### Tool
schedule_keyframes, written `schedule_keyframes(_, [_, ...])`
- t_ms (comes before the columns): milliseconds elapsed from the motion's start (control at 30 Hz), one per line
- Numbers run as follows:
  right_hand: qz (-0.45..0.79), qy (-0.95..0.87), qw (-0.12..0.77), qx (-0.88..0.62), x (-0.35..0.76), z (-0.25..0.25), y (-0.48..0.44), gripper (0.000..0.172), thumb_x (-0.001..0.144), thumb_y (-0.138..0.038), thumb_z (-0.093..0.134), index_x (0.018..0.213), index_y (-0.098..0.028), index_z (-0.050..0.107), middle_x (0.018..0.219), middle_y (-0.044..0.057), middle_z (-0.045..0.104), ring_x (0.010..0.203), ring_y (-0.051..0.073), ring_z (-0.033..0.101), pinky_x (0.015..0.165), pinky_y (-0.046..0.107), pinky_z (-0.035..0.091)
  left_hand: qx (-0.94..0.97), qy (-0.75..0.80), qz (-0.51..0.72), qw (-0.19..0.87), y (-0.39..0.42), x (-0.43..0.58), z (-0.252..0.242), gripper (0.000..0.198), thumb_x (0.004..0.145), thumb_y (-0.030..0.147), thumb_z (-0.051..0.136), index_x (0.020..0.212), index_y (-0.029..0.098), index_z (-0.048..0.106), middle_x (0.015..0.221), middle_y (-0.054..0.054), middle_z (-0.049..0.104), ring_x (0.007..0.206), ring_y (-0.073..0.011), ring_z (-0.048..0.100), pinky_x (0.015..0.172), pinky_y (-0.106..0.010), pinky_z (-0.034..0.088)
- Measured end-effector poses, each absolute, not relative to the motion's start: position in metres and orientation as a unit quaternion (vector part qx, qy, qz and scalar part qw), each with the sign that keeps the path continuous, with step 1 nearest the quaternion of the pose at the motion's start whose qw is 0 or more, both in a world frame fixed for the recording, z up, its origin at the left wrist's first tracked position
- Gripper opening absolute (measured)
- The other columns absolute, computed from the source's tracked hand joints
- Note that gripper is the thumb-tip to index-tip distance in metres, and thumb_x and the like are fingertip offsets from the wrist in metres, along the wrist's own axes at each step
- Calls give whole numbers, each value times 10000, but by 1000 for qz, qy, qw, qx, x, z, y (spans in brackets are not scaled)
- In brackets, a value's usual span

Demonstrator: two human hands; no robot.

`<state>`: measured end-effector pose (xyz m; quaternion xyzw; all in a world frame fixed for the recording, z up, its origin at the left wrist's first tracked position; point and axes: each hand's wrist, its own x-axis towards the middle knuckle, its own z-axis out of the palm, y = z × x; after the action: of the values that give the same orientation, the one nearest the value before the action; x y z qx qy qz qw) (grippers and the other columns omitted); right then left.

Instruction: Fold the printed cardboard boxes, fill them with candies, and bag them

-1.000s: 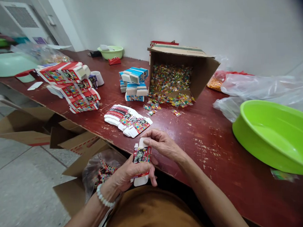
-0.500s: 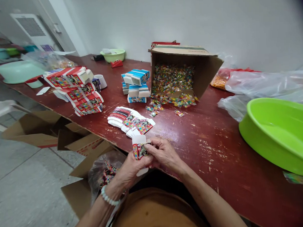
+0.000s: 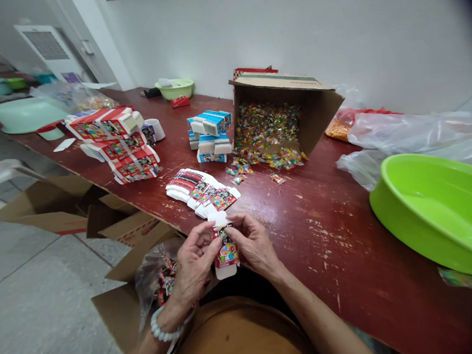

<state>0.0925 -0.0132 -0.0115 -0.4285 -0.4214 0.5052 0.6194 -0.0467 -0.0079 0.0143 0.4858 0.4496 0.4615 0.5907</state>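
Observation:
Between both hands, close to my body at the table's edge, is a small printed candy box, red with colourful pictures. Its white flaps stick out at the top and the bottom. My left hand grips its left side with thumb and fingers; my right hand pinches its upper right. Just beyond the hands lies a fanned stack of flat printed cartons on the red table. Loose wrapped candies are scattered behind that stack.
A cardboard box on its side spills wrapped candies. Bundled red cartons and blue cartons are piled behind. A green basin stands right, near plastic bags. Below left are open cardboard boxes and a bag of wrapped pieces.
The small box now shows more of its printed front, with its lower flap in view. My left hand has shifted up along its left side, and my right hand still holds the upper right.

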Motion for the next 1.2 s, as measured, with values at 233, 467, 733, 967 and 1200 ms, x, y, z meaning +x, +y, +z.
schedule_keyframes(233, [630, -347, 557, -414, 113, -9, -5, 292, 701, -380, 819, 812, -161, 660, 709, -9, 632, 600, 108, 544, 604, 241, 431, 470, 416, 433, 647, 0, -47, 10, 298, 759, 372, 757, 947, 195, 608, 762, 24, 670, 609, -100, 582, 603, -208, 491])
schedule_keyframes(467, [564, -475, 521, -430, 122, 2, 1, 222, 724, -363, 790, 775, -172, 690, 729, 4, 657, 649, 130, 569, 637, 260, 433, 529, 415, 412, 615, 1, -52, 6, 249, 794, 354, 730, 935, 195, 599, 807, 5, 662, 705, -112, 598, 632, -192, 486])
schedule_keyframes(733, [509, -520, 520, -447, 113, -9, -8, 190, 832, -394, 703, 826, -204, 686, 804, 20, 650, 622, 134, 565, 589, 261, 452, 355, 378, 328, 789, -6, -48, 2, 400, 877, 497, 585, 1129, 194, 514, 781, -28, 671, 530, -176, 651, 478, -268, 512])
schedule_keyframes(967, [515, -546, 475, -459, 115, 11, 1, 219, 816, -379, 712, 762, -179, 638, 761, 14, 681, 645, 137, 592, 616, 257, 470, 346, 434, 336, 761, -1, -40, 4, 568, 904, 640, 424, 1195, 175, 572, 688, -33, 676, 435, -151, 596, 398, -235, 462])
schedule_keyframes(1200, [519, -550, 470, -454, 118, 7, 12, 143, 788, -283, 703, 766, -142, 693, 728, 17, 691, 639, 128, 595, 601, 234, 452, 391, 450, 332, 731, 1, -44, 2, 615, 827, 709, 499, 948, 128, 659, 634, -41, 670, 406, -128, 565, 387, -220, 452])
